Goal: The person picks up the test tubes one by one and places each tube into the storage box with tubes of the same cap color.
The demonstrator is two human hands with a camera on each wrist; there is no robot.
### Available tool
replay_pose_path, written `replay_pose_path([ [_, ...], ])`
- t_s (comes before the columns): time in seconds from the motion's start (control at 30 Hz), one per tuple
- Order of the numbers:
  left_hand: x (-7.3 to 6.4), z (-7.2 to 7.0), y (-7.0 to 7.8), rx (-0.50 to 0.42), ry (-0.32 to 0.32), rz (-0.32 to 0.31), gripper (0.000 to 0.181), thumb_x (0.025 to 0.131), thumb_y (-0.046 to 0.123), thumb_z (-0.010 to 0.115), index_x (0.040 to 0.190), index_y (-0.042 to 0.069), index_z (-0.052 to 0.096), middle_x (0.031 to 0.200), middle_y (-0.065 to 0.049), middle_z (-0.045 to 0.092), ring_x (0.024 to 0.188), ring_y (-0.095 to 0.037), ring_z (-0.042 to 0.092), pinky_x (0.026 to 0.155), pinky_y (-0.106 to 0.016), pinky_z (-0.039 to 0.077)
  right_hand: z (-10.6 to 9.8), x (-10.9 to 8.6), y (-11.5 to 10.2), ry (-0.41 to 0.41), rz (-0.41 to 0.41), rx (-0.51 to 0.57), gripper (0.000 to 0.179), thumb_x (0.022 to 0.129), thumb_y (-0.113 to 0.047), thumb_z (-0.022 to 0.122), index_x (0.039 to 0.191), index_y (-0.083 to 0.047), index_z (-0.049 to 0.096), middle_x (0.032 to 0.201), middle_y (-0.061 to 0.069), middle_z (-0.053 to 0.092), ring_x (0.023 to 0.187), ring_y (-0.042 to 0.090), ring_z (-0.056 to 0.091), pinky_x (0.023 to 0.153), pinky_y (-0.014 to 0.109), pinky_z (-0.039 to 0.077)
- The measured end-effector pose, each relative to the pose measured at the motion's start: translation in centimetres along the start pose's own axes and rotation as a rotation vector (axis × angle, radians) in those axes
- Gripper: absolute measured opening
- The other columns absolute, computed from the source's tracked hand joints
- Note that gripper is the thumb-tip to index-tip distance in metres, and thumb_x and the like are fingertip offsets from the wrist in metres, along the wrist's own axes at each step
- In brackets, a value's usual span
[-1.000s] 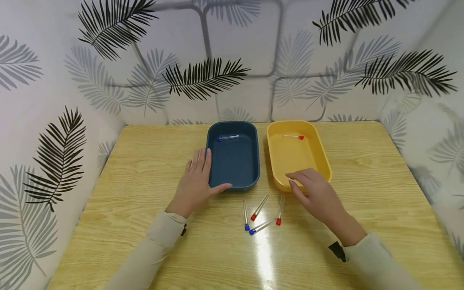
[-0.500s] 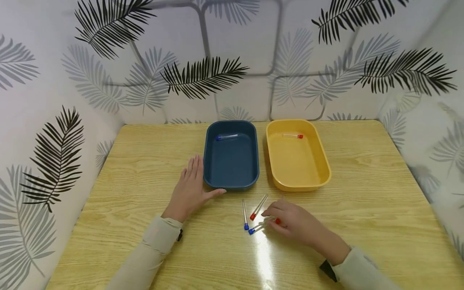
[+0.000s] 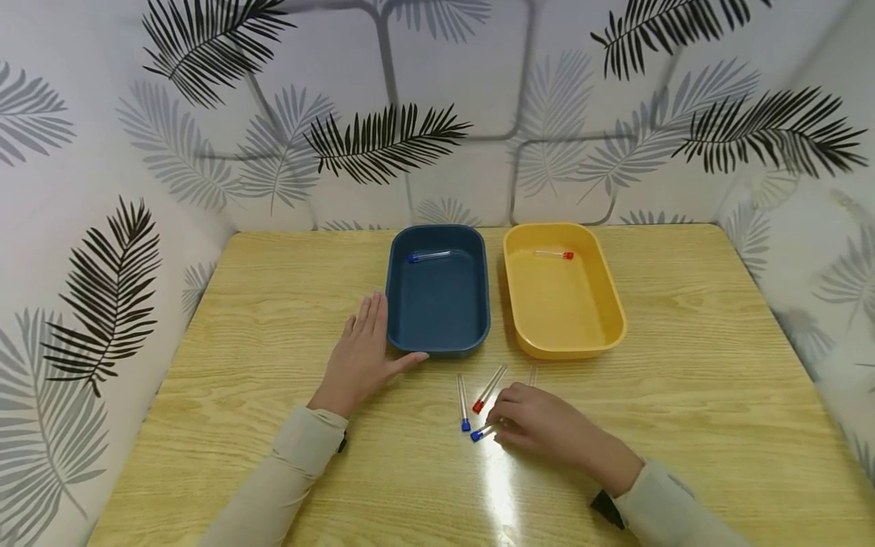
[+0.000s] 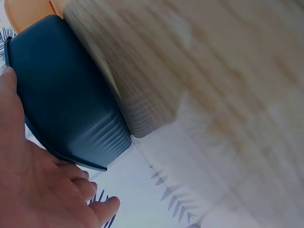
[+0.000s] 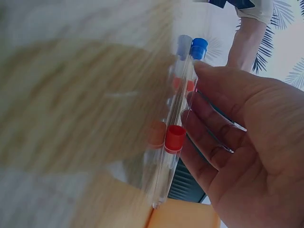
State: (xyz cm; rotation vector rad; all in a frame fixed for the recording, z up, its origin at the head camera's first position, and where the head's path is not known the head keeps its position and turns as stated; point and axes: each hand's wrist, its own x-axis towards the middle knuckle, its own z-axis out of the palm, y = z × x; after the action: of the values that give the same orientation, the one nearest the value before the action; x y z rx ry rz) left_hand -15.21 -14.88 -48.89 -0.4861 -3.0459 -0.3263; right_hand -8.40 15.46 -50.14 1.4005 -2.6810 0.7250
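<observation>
My left hand (image 3: 358, 361) lies along the left side of a dark blue tray (image 3: 437, 311), fingers straight and thumb at the front rim. In the left wrist view, its fingers touch the tray's outer wall (image 4: 66, 90). My right hand (image 3: 550, 429) pinches a clear test tube with a blue cap (image 3: 477, 436) low over the table; the hand covers most of the tube. In the right wrist view, the thumb is just below the blue cap (image 5: 198, 49). A red-capped test tube (image 5: 174, 138) lies beside the fingers. Another blue-capped tube (image 3: 462, 403) and a red-capped tube (image 3: 489, 389) lie nearby.
Right of the blue tray stands a yellow tray (image 3: 563, 304), with one red-capped tube (image 3: 555, 254) inside. One blue-capped tube (image 3: 429, 257) lies in the blue tray. Both trays stand on a wooden table (image 3: 287, 304) before a leaf-patterned backdrop (image 3: 437, 91).
My right hand has come from the yellow tray's front edge down and left to the loose tubes, and its fingers have closed on one. My left hand has slid slightly back toward me.
</observation>
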Motion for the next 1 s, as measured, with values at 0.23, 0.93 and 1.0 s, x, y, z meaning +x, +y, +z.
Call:
replay_pose_path([
  [0.23, 0.0, 0.0, 0.0, 0.006, 0.001, -0.004, 0.113, 0.075, 0.084, 0.030, 0.148, 0.003, 0.004, 0.154, -0.014, 0.008, 0.141, -0.025, 0.005, 0.111, -0.045, 0.015, 0.2, 0.4, 0.1, -0.024, 0.009, 0.012, 0.007, 0.082, -0.017, 0.071, 0.087, -0.020, 0.068, 0.085, -0.011, 0.056, 0.078, 0.005, 0.047, 0.068, 0.022, 0.044],
  [0.93, 0.2, 0.3, -0.1, -0.003, -0.003, -0.002, 0.111, 0.077, 0.082, 0.030, 0.148, 0.002, 0.004, 0.154, -0.015, 0.008, 0.141, -0.025, 0.003, 0.111, -0.044, 0.014, -0.2, 1.1, -0.1, -0.126, 0.084, 0.039, 0.006, 0.084, -0.021, 0.069, 0.089, -0.018, 0.067, 0.085, -0.012, 0.056, 0.080, 0.004, 0.050, 0.071, 0.023, 0.046],
  [1.0, 0.2, 0.3, -0.1, -0.009, -0.009, -0.004, 0.111, 0.076, 0.082, 0.030, 0.148, 0.002, 0.004, 0.154, -0.015, 0.007, 0.141, -0.025, 0.002, 0.111, -0.045, 0.013, -0.2, 1.0, -0.1, -0.104, 0.069, 0.041, 0.006, 0.085, -0.020, 0.069, 0.090, -0.018, 0.067, 0.086, -0.012, 0.056, 0.081, 0.004, 0.050, 0.072, 0.023, 0.046],
])
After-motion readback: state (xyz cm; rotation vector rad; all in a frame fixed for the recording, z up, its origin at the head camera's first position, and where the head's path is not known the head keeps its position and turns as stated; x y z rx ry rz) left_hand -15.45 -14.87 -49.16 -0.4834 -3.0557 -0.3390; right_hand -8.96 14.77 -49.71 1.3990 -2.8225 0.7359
